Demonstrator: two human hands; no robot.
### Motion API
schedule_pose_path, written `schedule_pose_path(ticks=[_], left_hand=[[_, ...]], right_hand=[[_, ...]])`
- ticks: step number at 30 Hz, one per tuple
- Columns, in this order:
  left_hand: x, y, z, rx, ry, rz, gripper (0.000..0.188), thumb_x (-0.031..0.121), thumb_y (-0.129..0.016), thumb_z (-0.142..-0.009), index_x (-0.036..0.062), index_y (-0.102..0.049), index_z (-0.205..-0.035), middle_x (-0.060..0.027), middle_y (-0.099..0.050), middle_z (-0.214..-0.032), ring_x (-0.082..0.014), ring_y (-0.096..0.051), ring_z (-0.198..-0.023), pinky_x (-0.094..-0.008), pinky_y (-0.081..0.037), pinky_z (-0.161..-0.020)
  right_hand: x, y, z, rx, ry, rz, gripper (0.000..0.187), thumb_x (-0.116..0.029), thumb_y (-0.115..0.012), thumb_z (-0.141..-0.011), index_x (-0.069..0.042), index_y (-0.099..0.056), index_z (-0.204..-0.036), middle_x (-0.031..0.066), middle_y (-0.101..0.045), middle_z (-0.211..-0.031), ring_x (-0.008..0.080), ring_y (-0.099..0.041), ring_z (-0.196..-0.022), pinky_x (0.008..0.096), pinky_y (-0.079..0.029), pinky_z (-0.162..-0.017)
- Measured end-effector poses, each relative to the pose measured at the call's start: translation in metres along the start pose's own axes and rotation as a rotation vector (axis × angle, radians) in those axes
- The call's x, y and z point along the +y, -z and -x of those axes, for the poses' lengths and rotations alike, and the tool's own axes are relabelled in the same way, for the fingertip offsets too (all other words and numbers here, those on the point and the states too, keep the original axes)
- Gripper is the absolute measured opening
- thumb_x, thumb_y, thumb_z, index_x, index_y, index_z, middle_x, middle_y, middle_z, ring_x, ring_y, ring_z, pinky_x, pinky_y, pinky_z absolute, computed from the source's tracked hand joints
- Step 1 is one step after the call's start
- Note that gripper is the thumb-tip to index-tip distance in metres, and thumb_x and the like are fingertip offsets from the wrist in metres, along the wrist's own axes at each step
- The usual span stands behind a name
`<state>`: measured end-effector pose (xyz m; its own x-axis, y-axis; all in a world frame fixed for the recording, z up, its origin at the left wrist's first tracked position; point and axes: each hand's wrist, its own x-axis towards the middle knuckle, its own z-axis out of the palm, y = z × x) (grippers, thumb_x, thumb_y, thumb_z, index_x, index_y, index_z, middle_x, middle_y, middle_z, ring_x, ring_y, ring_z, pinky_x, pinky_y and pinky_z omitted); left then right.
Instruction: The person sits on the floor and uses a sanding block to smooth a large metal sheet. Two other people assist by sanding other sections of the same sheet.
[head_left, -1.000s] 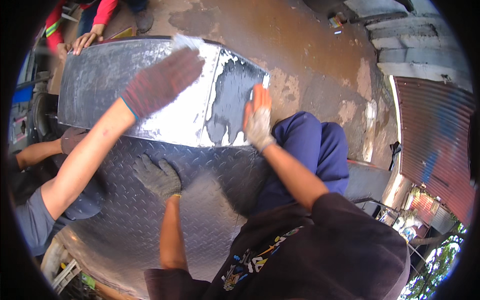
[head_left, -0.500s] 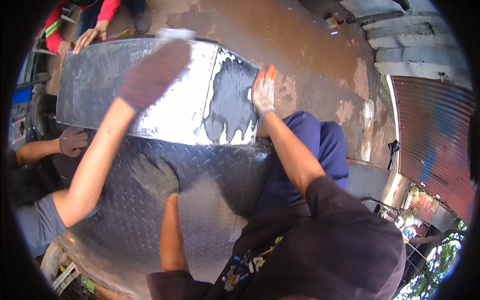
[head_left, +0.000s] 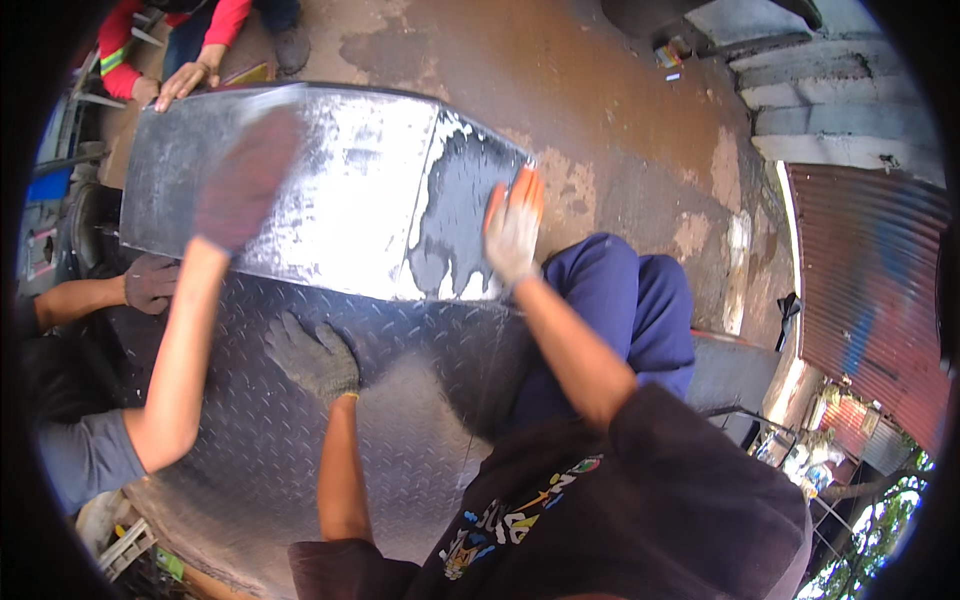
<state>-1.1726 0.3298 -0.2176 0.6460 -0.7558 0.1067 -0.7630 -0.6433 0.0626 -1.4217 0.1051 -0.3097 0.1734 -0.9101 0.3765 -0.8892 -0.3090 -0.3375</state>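
Starting at the left of a clock centred on your view, a co-worker's dark glove [head_left: 152, 283] sits near nine o'clock, close by the lower corner of the panel [head_left: 370, 200]; if the panel shifted, those fingers could be pinched. Near ten, a second co-worker's bare hand [head_left: 190, 78] rests on the far edge, and with no glove it could be scraped if the reddish glove [head_left: 250, 180] beside it strayed. That reddish glove is too blurred for you to tell how it holds the pale thing [head_left: 272, 97] at its tip. Toward half past eight, your left grip [head_left: 315, 355], in grey, lies on the ridged plate [head_left: 400, 450] with fingers spread apart, clasping nothing; leaning hard on that sleek metal could make it skid. The panel itself lies toward half past ten, alongside the plate, and uneven pushing by several hands could turn it. Near one, your right grip [head_left: 515, 225] lies flat on its right end, thumb apart, not clamped; a sharp edge might snag the glove. Toward three, your knees [head_left: 600, 295] might take a knock if that end slid.
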Motion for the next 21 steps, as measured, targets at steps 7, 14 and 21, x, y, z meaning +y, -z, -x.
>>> schedule_pose_path(ticks=[7,14,21], left_hand=[[-0.004,-0.012,-0.001,0.055,0.007,0.012,0.06,0.035,-0.052,-0.097,-0.0058,-0.05,-0.14,-0.0314,-0.044,-0.148,-0.0511,-0.035,-0.142,-0.0588,-0.022,-0.122],[-0.014,0.0,0.01,0.037,0.022,-0.013,0.061,0.037,-0.05,-0.099,-0.0037,-0.048,-0.144,-0.0294,-0.043,-0.151,-0.0488,-0.035,-0.143,-0.0573,-0.022,-0.123],[-0.013,-0.008,0.007,0.027,0.007,-0.04,0.06,0.038,-0.049,-0.1,-0.0042,-0.049,-0.142,-0.0293,-0.047,-0.147,-0.0488,-0.039,-0.14,-0.0559,-0.024,-0.123]], right_hand=[[0.032,-0.004,-0.049,-0.246,0.153,0.113,0.057,-0.022,-0.05,-0.1,0.011,-0.039,-0.146,0.0391,-0.034,-0.152,0.0586,-0.033,-0.14,0.0625,-0.027,-0.116],[-0.057,0.055,0.03,-0.225,-0.069,-0.275,0.073,-0.024,-0.053,-0.099,0.011,-0.023,-0.155,0.0374,-0.03,-0.155,0.0535,-0.023,-0.147,0.0585,-0.016,-0.121],[-0.014,0.008,-0.013,-0.17,-0.032,-0.102,0.068,-0.021,-0.055,-0.1,0.014,-0.027,-0.152,0.0398,-0.037,-0.15,0.0597,-0.029,-0.141,0.0621,-0.021,-0.119]])
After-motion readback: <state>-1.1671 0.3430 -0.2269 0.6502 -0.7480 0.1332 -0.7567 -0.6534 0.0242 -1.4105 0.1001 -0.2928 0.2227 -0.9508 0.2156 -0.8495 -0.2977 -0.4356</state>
